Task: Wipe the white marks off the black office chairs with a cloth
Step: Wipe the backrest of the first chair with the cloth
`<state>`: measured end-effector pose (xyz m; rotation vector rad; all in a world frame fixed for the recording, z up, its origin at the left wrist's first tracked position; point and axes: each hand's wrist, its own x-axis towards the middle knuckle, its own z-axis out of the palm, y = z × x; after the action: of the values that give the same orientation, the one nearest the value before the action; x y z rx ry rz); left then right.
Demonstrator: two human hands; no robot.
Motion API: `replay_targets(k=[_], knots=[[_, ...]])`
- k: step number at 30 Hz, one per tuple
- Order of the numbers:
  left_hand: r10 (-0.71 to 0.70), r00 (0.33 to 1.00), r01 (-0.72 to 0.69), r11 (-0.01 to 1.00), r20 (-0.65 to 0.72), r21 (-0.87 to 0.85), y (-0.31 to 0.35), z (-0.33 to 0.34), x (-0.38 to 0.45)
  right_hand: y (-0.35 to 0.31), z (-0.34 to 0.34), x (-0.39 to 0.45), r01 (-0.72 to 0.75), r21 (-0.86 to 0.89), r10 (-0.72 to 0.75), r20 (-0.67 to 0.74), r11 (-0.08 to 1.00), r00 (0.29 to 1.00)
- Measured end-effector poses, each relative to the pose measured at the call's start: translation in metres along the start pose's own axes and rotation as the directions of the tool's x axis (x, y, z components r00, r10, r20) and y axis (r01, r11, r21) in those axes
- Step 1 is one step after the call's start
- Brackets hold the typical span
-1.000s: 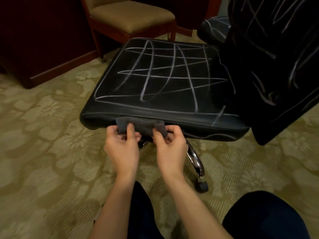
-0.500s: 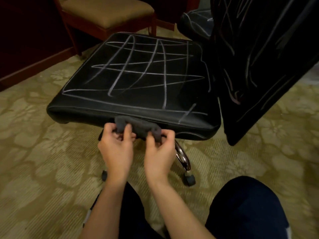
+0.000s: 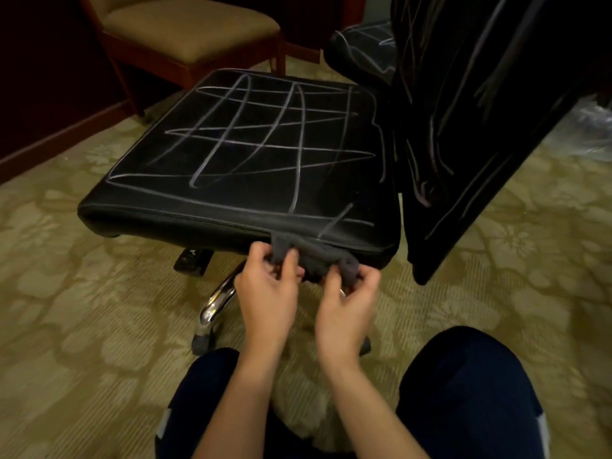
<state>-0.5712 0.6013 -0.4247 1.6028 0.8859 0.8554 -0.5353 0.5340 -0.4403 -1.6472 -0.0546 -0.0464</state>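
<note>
No readable text, labels, brands, numbers or signs appear anywhere. The white marks (image 3: 251, 140) on the black office chair seat (image 3: 331, 226) are loose crossing scribbles, not letters or figures. The streaks on the chair back (image 3: 463, 127) are likewise only lines.

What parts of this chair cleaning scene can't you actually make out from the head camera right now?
- Black office chair's backrest: top cut off by the upper frame edge.
- Second black chair: mostly hidden behind that backrest.
- Chair base: largely hidden under the seat and behind both hands.
- Cloth: bunched between left hand and right hand; its full shape is unclear.
- Clear plastic at right: blurred, cut off.
</note>
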Motion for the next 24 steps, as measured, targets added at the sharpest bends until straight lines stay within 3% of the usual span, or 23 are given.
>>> replay_targets(k=[6, 10, 12, 16, 21, 24], knots=[[0.024, 0.998, -0.02, 0.997, -0.052, 0.075, -0.005, -0.006, -0.005, -0.001, -0.008, -0.006, -0.044, 0.028, 0.042, 0.073, 0.999, 0.996], [0.004, 0.995, -0.009, 0.999, 0.098, 0.051, 0.003, 0.023, -0.034, -0.001, -0.049, 0.018, -0.032, 0.074, 0.036, -0.048, 0.997, 0.998], [0.028, 0.991, -0.035, 0.998, 0.133, 0.046, 0.008, 0.038, -0.042, -0.001, -0.055, 0.023, 0.005, 0.023, -0.004, -0.043, 1.0, 0.999], [0.015, 0.996, -0.014, 1.0, 0.084, -0.011, 0.005, 0.023, -0.031, -0.005, -0.033, 0.011, 0.045, -0.061, -0.05, -0.07, 0.997, 0.996], [-0.053, 0.995, 0.048, 0.997, -0.089, -0.058, 0.0, -0.018, -0.003, -0.009, 0.011, -0.017, 0.041, -0.104, -0.033, 0.073, 0.994, 0.997], [-0.035, 0.991, 0.026, 0.997, -0.132, -0.07, -0.001, -0.013, -0.01, -0.013, -0.005, -0.016, 0.05, -0.097, -0.038, 0.121, 0.994, 0.992]])
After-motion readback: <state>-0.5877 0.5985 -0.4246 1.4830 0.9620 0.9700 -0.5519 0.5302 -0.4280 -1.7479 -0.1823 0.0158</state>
